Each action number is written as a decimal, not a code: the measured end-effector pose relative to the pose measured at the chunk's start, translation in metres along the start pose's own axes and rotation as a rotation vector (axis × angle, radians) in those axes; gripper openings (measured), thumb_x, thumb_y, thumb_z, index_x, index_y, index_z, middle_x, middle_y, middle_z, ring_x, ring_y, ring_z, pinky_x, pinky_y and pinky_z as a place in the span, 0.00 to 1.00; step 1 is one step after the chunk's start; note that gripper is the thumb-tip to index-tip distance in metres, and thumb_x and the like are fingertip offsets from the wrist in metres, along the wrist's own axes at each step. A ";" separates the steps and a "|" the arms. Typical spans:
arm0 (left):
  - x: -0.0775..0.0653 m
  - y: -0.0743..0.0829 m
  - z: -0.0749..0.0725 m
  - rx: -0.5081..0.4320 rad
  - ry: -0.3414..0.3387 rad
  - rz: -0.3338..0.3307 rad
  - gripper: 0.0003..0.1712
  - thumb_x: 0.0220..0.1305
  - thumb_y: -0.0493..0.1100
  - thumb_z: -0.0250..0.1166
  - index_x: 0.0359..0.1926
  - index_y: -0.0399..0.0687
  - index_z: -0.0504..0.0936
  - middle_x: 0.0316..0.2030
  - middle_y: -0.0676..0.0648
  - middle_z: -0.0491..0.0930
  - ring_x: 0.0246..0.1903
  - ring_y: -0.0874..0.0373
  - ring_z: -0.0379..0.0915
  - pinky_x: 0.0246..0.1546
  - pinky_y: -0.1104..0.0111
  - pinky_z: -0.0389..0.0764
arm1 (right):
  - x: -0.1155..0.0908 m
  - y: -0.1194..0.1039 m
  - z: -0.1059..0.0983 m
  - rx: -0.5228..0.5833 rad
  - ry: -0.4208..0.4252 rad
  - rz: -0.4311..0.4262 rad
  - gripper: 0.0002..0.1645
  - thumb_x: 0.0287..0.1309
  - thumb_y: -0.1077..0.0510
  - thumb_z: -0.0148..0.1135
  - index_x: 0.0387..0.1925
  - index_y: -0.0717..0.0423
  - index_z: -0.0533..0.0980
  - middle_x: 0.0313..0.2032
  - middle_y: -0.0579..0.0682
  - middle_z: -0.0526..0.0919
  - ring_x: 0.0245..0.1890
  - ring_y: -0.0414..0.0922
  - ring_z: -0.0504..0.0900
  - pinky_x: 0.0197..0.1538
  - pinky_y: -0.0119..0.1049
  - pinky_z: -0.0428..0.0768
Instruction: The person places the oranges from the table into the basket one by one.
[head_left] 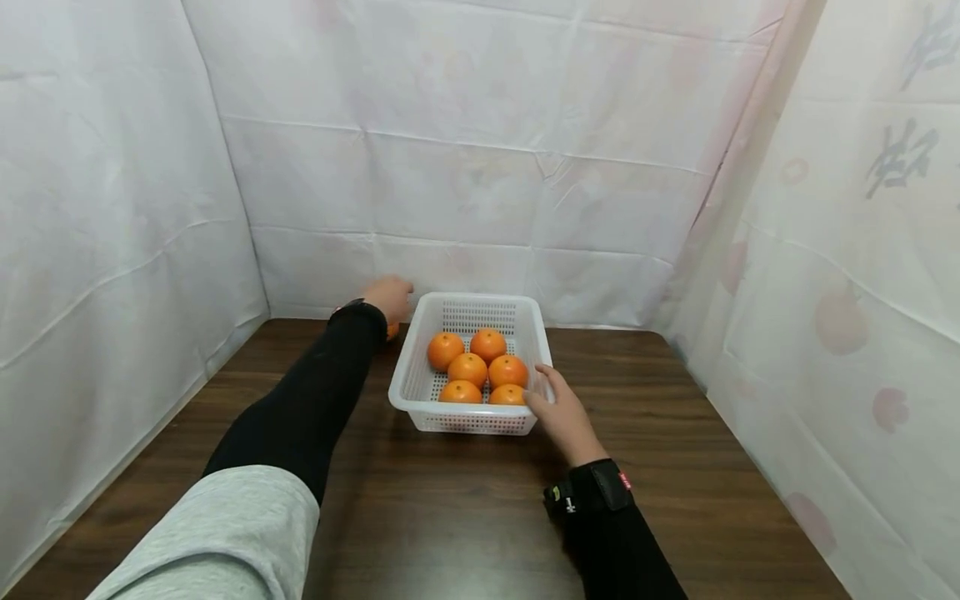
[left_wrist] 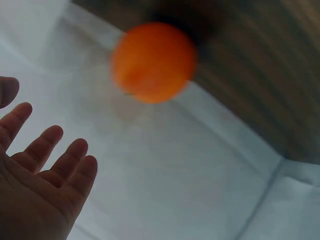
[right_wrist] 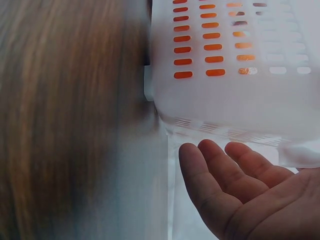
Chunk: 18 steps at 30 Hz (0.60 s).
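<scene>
A white perforated plastic basket (head_left: 411,379) stands on the table with several oranges (head_left: 467,369) inside. My left hand (head_left: 387,298) is beyond its back left corner, beside another orange (left_wrist: 154,62) that lies on the table. The left wrist view has that orange apart from the spread, relaxed fingers. At the basket's front right corner is my right hand (head_left: 561,417), its thumb near the front rim and its fingers by the right side. In the right wrist view these fingers (right_wrist: 215,167) are loosely extended beside the basket wall; firm contact is unclear.
The brown wooden table (head_left: 450,517) reaches back to a white cloth wall (head_left: 465,150). More white cloth hangs along the left side (head_left: 112,250) and the right side (head_left: 825,292).
</scene>
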<state>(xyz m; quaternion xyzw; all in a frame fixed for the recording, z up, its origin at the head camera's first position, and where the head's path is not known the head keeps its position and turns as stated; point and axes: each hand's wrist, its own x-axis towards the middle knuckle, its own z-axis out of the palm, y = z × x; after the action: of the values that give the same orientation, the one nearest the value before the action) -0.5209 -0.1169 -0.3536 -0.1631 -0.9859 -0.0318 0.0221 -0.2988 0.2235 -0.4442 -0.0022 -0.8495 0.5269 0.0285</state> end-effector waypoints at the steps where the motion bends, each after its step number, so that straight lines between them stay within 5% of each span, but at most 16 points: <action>1: -0.003 -0.006 0.004 -0.005 -0.007 -0.005 0.24 0.77 0.43 0.60 0.69 0.41 0.78 0.66 0.36 0.79 0.66 0.39 0.76 0.68 0.44 0.76 | -0.001 0.000 -0.001 0.000 -0.001 0.002 0.40 0.73 0.40 0.60 0.81 0.37 0.61 0.82 0.58 0.59 0.81 0.64 0.59 0.77 0.70 0.61; 6: -0.012 -0.030 0.028 -0.018 -0.030 -0.011 0.27 0.77 0.41 0.58 0.73 0.42 0.74 0.70 0.35 0.75 0.70 0.37 0.70 0.72 0.44 0.71 | -0.006 -0.001 -0.002 0.000 -0.003 0.007 0.40 0.73 0.40 0.60 0.81 0.36 0.61 0.82 0.57 0.59 0.81 0.63 0.58 0.77 0.70 0.60; 18: -0.025 -0.032 0.049 -0.086 -0.060 -0.079 0.35 0.73 0.43 0.60 0.79 0.47 0.68 0.78 0.32 0.62 0.74 0.25 0.59 0.74 0.34 0.62 | -0.022 -0.004 -0.005 -0.025 -0.003 0.000 0.40 0.72 0.39 0.60 0.81 0.37 0.61 0.82 0.57 0.59 0.82 0.63 0.58 0.78 0.69 0.59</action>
<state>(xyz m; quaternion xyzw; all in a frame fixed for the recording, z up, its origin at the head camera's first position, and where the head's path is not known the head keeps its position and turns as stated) -0.5095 -0.1521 -0.4056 -0.1259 -0.9894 -0.0700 -0.0158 -0.2764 0.2255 -0.4396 -0.0019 -0.8560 0.5163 0.0271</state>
